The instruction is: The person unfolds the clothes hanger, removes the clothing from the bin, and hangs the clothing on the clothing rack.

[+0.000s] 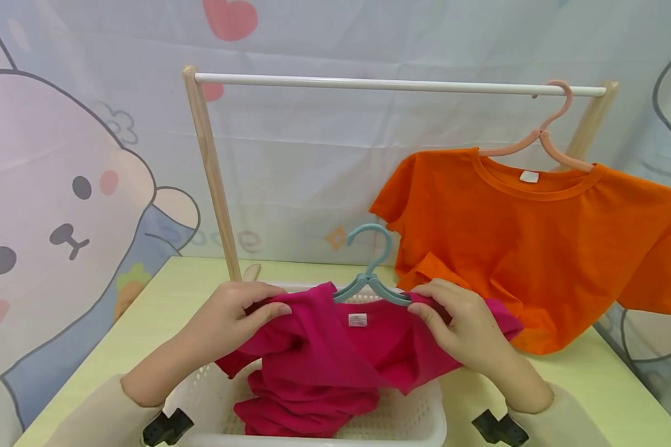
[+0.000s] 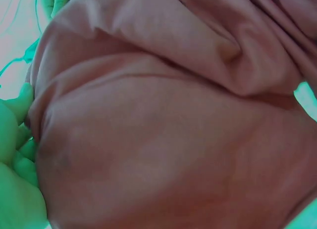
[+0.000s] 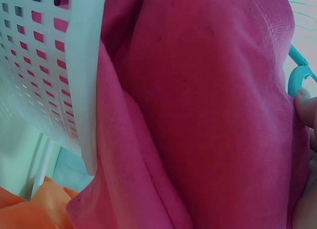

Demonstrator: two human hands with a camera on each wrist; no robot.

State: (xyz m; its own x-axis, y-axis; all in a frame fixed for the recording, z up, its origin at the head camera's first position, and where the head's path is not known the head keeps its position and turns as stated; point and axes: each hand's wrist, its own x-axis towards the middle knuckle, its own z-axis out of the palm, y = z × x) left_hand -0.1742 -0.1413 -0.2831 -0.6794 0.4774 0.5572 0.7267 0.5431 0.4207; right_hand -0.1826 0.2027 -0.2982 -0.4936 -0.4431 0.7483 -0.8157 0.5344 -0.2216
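Observation:
A magenta T-shirt [image 1: 335, 366], with a white label at its neck, is held up by both hands over a white basket [image 1: 437, 416]. A blue-grey hanger [image 1: 376, 261] sits in the neck opening, its hook upright and its arms running under the shoulders. My left hand [image 1: 235, 320] pinches the left shoulder between thumb and fingers. My right hand [image 1: 464, 320] pinches the right shoulder beside the hanger's arm. In the right wrist view, the thumb of the right hand [image 3: 308, 113] lies close to the teal-looking hanger [image 3: 297, 79]. Cloth fills most of the left wrist view.
Behind stands a rack with wooden legs [image 1: 212, 167] and a white rail [image 1: 335, 82]. On the rail's right end, an orange T-shirt [image 1: 514, 248] hangs from a pink hanger [image 1: 559, 108], its lower part touching the yellow table [image 1: 140, 335]. A printed cloth [image 1: 307, 180] forms the backdrop.

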